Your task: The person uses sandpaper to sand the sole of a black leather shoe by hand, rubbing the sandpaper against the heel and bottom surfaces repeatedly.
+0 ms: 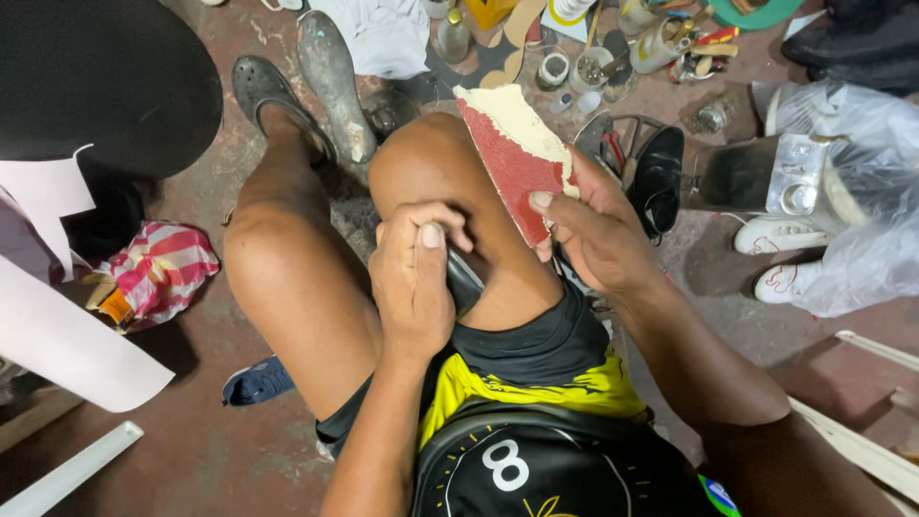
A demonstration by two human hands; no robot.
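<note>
The right hand point(598, 230) pinches a torn sheet of red sandpaper point(512, 158) between thumb and fingers, held up over the right knee point(431, 163); the left hand point(414, 282) is curled tight around a dark object point(466, 280), pressed against the right thigh, mostly hidden; on the floor point(211, 450) beyond the knees lie a metal shoe last point(335, 81), tape rolls point(555, 69), a black shoe point(661, 177) and white sneakers point(780, 235).
</note>
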